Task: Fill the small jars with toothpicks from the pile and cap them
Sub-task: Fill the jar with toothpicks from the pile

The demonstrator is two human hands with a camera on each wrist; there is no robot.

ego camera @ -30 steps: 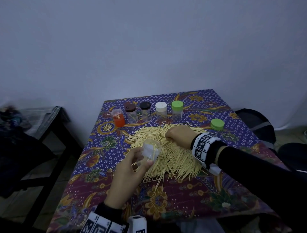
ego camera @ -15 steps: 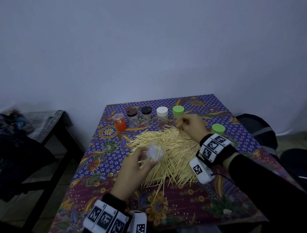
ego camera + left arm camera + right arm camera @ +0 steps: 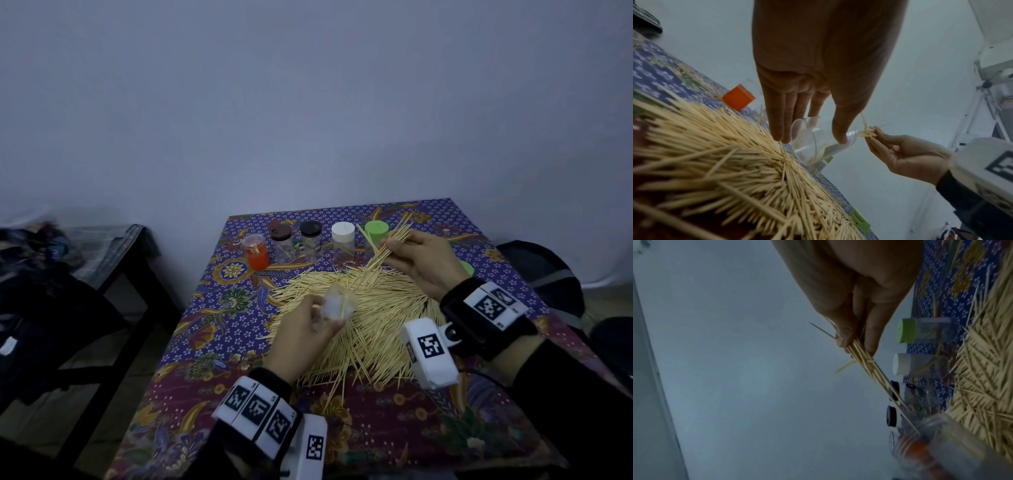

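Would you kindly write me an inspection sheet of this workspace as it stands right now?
Surface: table under a patterned cloth.
Job's things: toothpick pile mid-table; open clear jar, tilted, a few picks inside; orange jar, uncapped, holding picks; jars capped brown, black, white and green in a back row; loose green cap partly hidden.
Clutter: nothing seen on the table.
Hands: left hand holds the clear jar; right hand pinches a toothpick bundle raised above the pile.
Cables: thin lead by the right wrist unit.
Surroundings: plain wall; dark side table left; dark bags right.
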